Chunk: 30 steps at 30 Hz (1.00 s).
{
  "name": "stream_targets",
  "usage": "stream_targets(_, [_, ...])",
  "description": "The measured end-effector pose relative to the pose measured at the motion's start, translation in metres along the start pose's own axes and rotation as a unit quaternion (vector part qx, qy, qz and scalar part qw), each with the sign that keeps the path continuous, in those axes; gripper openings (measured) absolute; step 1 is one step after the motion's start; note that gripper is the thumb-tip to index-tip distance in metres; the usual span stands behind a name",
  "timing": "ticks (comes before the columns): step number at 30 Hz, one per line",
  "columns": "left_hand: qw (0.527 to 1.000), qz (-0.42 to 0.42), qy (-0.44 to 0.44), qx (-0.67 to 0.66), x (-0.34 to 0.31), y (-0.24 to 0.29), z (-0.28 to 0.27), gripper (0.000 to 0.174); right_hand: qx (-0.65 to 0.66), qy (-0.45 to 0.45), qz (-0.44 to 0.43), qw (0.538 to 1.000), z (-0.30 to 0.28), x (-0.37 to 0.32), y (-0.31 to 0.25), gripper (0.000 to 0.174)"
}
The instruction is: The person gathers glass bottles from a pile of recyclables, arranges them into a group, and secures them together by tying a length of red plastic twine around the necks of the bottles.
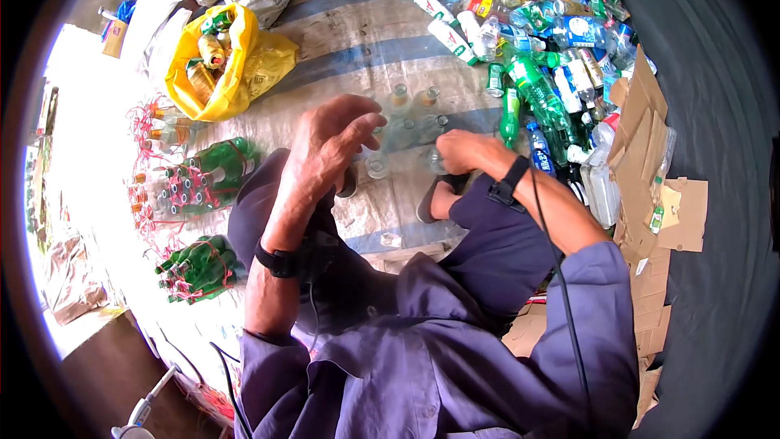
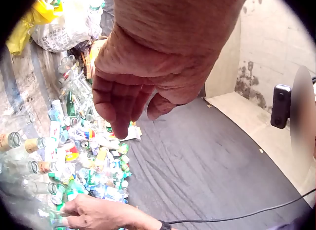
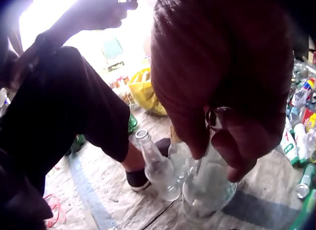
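Several clear glass bottles (image 1: pixel 375 167) stand upright in a group on the striped sheet in front of the person. The right hand (image 1: pixel 471 152) pinches the neck of a clear bottle (image 3: pixel 210 183) at the group's right side; in the right wrist view its fingers wrap the bottle's top, and another clear bottle (image 3: pixel 159 170) stands beside it. Raised above the left of the group, the left hand (image 1: pixel 335 134) holds nothing, its fingers loosely bent. The left wrist view shows this hand (image 2: pixel 143 77) hanging in the air, with bottle necks (image 2: pixel 34 166) at lower left.
Bundles of green bottles (image 1: pixel 199 268) and clear ones tied with red string lie at left. A yellow bag (image 1: pixel 236 73) of cans stands at upper left. Mixed cans and plastic bottles (image 1: pixel 536 89) pile up at right, beside cardboard (image 1: pixel 642 138).
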<state>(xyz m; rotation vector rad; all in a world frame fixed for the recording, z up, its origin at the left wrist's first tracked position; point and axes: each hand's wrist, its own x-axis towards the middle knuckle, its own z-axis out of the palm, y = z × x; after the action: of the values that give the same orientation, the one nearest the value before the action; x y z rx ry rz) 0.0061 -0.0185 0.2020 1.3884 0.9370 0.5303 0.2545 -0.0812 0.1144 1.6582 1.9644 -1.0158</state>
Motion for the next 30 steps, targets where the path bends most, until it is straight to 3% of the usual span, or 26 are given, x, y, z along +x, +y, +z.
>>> stream_targets(2, [1.000, 0.003, 0.006, -0.002, -0.001, -0.001, 0.000, 0.034, 0.007, -0.004, 0.001, 1.000, 0.018, 0.020, -0.005, 0.022])
stream_targets(4, [1.000, 0.019, 0.001, -0.012, 0.000, -0.002, 0.000, 0.032, 0.022, 0.070, -0.059, 0.996, 0.042, 0.044, -0.004, 0.018])
stream_targets(6, [1.000, 0.020, 0.000, -0.012, 0.000, 0.001, 0.001, 0.031, 0.046, 0.081, -0.072, 0.993, 0.055, 0.058, -0.006, 0.017])
stream_targets(15, [1.000, 0.011, -0.004, 0.000, -0.003, 0.007, 0.003, 0.029, 0.099, 0.060, 0.008, 0.993, 0.081, 0.085, -0.015, 0.014])
stream_targets(17, [1.000, 0.013, -0.006, -0.006, -0.002, 0.007, 0.004, 0.028, 0.143, 0.172, -0.012, 0.975, 0.090, 0.084, -0.015, 0.017])
stream_targets(23, [1.000, -0.008, -0.019, -0.007, 0.001, 0.009, 0.008, 0.025, 0.176, 0.189, -0.011, 0.966, 0.085, 0.073, -0.016, 0.025])
stream_targets(25, [1.000, -0.003, -0.022, -0.005, 0.003, 0.007, 0.010, 0.025, 0.184, 0.244, -0.032, 0.952, 0.094, 0.073, -0.015, 0.027])
stream_targets(28, [0.999, 0.004, -0.033, -0.004, 0.006, 0.004, 0.012, 0.025, 0.184, 0.191, -0.026, 0.964, 0.090, 0.071, -0.012, 0.029])
stream_targets(30, [0.998, 0.027, -0.035, 0.041, 0.008, 0.006, 0.014, 0.032, 0.181, 0.202, -0.022, 0.962, 0.098, 0.075, -0.006, 0.028])
